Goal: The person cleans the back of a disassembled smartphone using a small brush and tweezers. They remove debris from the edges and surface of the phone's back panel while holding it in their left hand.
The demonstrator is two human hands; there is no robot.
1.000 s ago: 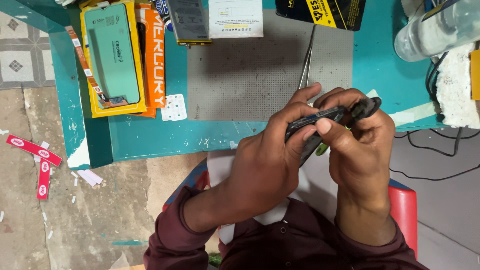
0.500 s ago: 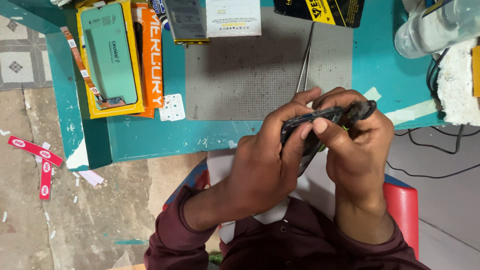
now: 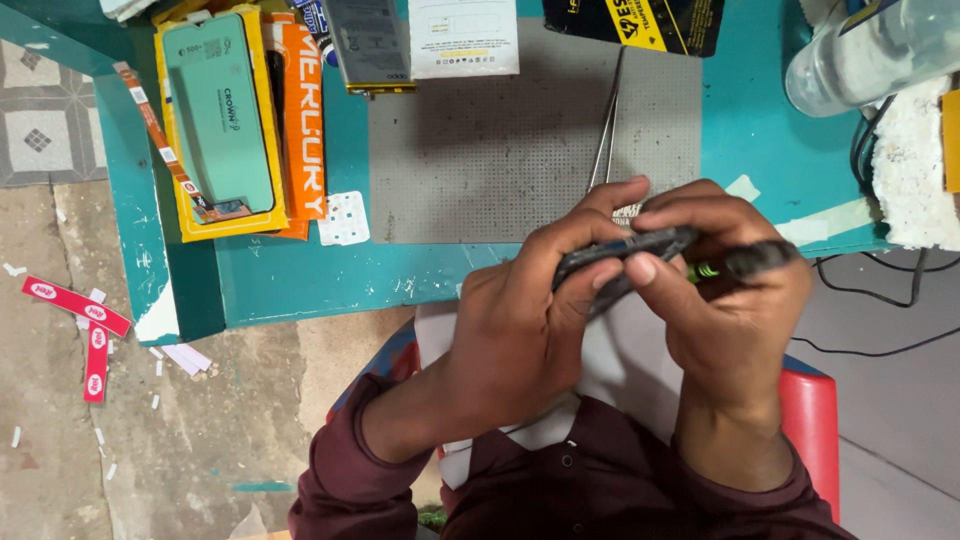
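I hold a dark phone [image 3: 620, 252] edge-on over my lap, just in front of the teal table's edge. My left hand [image 3: 520, 330] wraps around its left end, with the fingers over the top. My right hand [image 3: 745, 320] holds the right end, its thumb pressing on the phone's near edge. A thin black tool [image 3: 752, 261] with a green mark lies in that hand along the phone. Much of the phone is hidden by my fingers.
On the teal table [image 3: 300, 278] lie a grey perforated mat [image 3: 490, 140], metal tweezers [image 3: 606, 125], a yellow pack holding a green phone cover [image 3: 215, 120], an orange pack [image 3: 305, 130] and a clear bottle [image 3: 860, 55]. Black cables [image 3: 880, 295] hang at the right. Red strips [image 3: 75, 305] litter the floor.
Both hands keep their hold on the phone. My right thumb has shifted a little along its edge and the phone sits slightly flatter.
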